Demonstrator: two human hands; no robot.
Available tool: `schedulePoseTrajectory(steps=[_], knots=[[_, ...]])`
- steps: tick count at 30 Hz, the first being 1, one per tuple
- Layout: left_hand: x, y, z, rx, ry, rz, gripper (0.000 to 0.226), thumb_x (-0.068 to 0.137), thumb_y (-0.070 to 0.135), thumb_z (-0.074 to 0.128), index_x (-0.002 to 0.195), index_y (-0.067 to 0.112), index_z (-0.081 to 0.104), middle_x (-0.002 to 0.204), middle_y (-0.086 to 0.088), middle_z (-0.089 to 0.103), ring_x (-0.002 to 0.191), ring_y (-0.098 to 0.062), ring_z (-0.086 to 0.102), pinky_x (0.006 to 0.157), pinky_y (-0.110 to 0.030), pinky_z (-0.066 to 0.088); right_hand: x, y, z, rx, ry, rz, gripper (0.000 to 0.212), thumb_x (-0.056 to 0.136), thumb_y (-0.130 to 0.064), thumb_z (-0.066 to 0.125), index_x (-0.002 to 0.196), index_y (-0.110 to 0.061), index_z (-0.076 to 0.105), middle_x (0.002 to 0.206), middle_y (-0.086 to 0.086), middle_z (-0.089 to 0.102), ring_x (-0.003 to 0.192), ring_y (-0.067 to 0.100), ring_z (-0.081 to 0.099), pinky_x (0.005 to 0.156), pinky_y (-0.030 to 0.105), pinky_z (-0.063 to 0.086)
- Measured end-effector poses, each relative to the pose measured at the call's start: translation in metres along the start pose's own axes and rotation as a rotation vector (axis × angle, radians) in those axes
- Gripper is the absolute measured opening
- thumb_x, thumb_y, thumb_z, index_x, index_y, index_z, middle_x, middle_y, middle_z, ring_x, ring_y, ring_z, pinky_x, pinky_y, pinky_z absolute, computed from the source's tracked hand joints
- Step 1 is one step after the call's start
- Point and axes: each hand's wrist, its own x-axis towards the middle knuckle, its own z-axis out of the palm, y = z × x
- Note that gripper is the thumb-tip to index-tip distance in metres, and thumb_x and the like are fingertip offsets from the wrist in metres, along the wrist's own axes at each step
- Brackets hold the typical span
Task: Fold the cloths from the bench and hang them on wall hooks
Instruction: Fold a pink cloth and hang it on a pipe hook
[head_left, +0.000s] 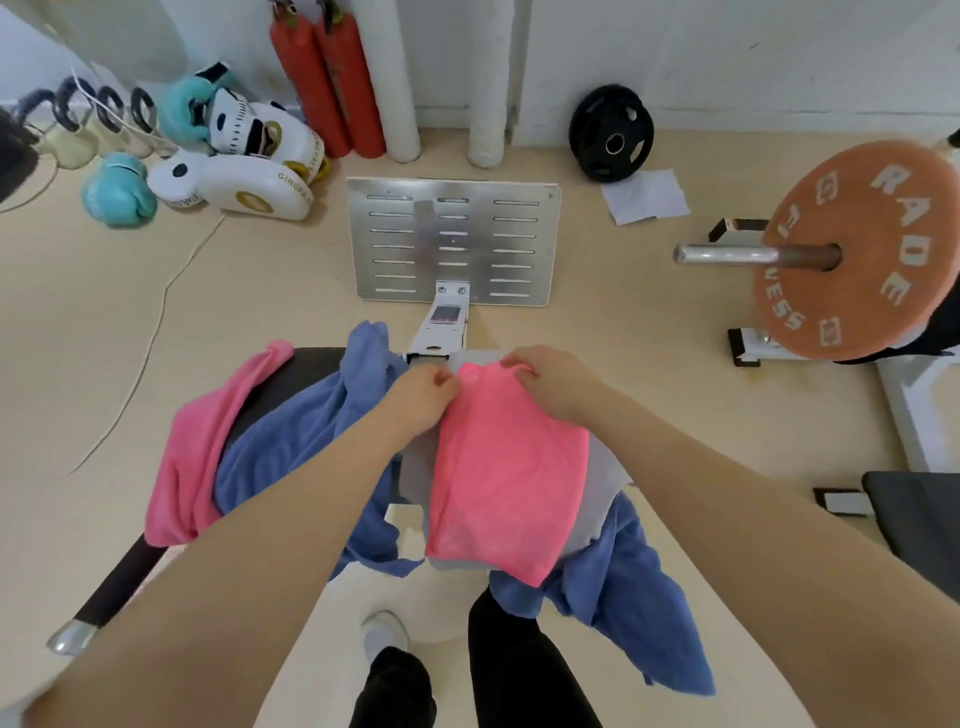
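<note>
Pinching the far edge of pink cloth at both top corners: left hand grip curled on left corner, right hand grip curled over right corner.

Head view, centre of frame: cloth already doubled into a neat rectangle, lying flat on surface, over a pale grey layer. Blue cloth bunched left of centre, trailing off lower right. Second pink cloth draped over left edge.

Handling, judged: light, limp, thin weave; no stiffness, sags wherever unsupported. Not fragile, slight cling to layers beneath. Best taken at corners or along folded edge, both layers pinched together to keep fold. No wall hooks in frame.
</note>
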Motion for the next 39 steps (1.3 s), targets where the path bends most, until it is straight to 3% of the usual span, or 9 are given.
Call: schedulePoseTrajectory(steps=[5, 10, 13, 15, 18, 23, 27, 34, 39], knots=[[0.025, 0.007, 0.005, -0.023, 0.008, -0.099, 0.023, 0.094, 0.025, 0.049, 0.077, 0.010, 0.053, 0.076, -0.010, 0.053, 0.068, -0.018, 0.046, 0.059, -0.025, 0.034, 0.040, 0.020, 0.015, -0.079, -0.106, 0.086, 0.042, 0.098, -0.014, 0.033, 0.139, -0.007, 0.037, 0.142, 0.014, 0.045, 0.130, 0.029, 0.043, 0.106, 0.036, 0.034], [0.034, 0.012, 0.006, -0.083, -0.063, -0.202, 0.029, 0.091, 0.031, 0.055, 0.079, 0.004, 0.055, 0.065, -0.008, 0.047, 0.059, -0.017, 0.042, 0.057, -0.026, 0.034, 0.048, 0.033, 0.017, 0.159, 0.091, 0.092, 0.025, 0.089, -0.014, 0.052, 0.110, -0.007, 0.063, 0.115, 0.010, 0.065, 0.101, 0.022, 0.056, 0.085, 0.027, 0.038], [0.035, 0.021, 0.005, -0.273, -0.059, -0.198, 0.037, 0.083, 0.040, 0.059, 0.091, 0.005, 0.062, 0.088, -0.015, 0.064, 0.080, -0.023, 0.059, 0.084, -0.036, 0.050, 0.040, 0.037, 0.001, 0.408, 0.140, 0.011, 0.011, 0.084, -0.007, 0.060, 0.091, -0.011, 0.067, 0.093, 0.006, 0.067, 0.082, 0.011, 0.053, 0.077, 0.025, 0.039], [0.034, 0.025, 0.004, -0.456, -0.067, -0.205, 0.036, 0.081, 0.037, 0.059, 0.097, 0.005, 0.062, 0.101, -0.018, 0.066, 0.092, -0.025, 0.060, 0.097, -0.044, 0.045, 0.029, 0.038, -0.018, 0.739, -0.007, -0.049, 0.012, 0.082, -0.001, 0.062, 0.082, -0.013, 0.064, 0.079, 0.000, 0.062, 0.071, 0.004, 0.053, 0.072, 0.020, 0.041], [0.028, 0.027, 0.007, -0.732, -0.117, -0.243, 0.017, 0.094, 0.020, 0.050, 0.101, 0.009, 0.060, 0.095, -0.008, 0.064, 0.088, -0.019, 0.058, 0.085, -0.035, 0.047, 0.012, 0.036, -0.041, 1.104, -0.354, -0.121, 0.009, 0.072, -0.001, 0.058, 0.077, -0.008, 0.059, 0.062, -0.006, 0.059, 0.057, 0.005, 0.052, 0.057, 0.015, 0.041], [0.022, 0.027, 0.012, -0.869, -0.173, -0.234, 0.021, 0.096, 0.023, 0.047, 0.107, 0.010, 0.060, 0.088, -0.004, 0.064, 0.079, -0.015, 0.060, 0.075, -0.030, 0.051, 0.010, 0.010, -0.045, 1.090, -0.428, -0.221, 0.012, 0.071, -0.002, 0.054, 0.075, -0.010, 0.061, 0.061, -0.009, 0.062, 0.059, 0.004, 0.056, 0.061, 0.014, 0.046], [0.015, 0.034, 0.013, -0.978, -0.154, -0.236, 0.021, 0.095, 0.020, 0.048, 0.081, 0.016, 0.063, 0.062, 0.003, 0.062, 0.057, -0.008, 0.056, 0.057, -0.021, 0.046, 0.016, -0.005, -0.034, 0.723, -0.161, -0.243, 0.012, 0.087, -0.005, 0.060, 0.081, -0.017, 0.061, 0.071, -0.010, 0.060, 0.066, 0.000, 0.053, 0.070, 0.016, 0.044], [0.007, 0.032, 0.021, -1.085, -0.104, -0.214, 0.028, 0.098, 0.026, 0.041, 0.087, 0.017, 0.065, 0.073, 0.004, 0.071, 0.070, -0.008, 0.065, 0.062, -0.020, 0.054, 0.018, -0.024, -0.012, 0.032, 0.277, -0.020, 0.019, 0.092, -0.027, 0.047, 0.102, -0.016, 0.058, 0.104, 0.005, 0.062, 0.101, 0.026, 0.053, 0.092, 0.037, 0.033], [0.000, 0.037, 0.018, -1.060, -0.035, -0.122, 0.019, 0.097, 0.022, 0.043, 0.088, 0.021, 0.059, 0.078, 0.003, 0.064, 0.070, -0.007, 0.061, 0.063, -0.021, 0.049, 0.017, -0.020, -0.014, 0.474, 0.128, -0.077, 0.008, 0.084, -0.016, 0.062, 0.091, -0.015, 0.058, 0.090, -0.002, 0.053, 0.084, 0.011, 0.049, 0.078, 0.026, 0.042]])
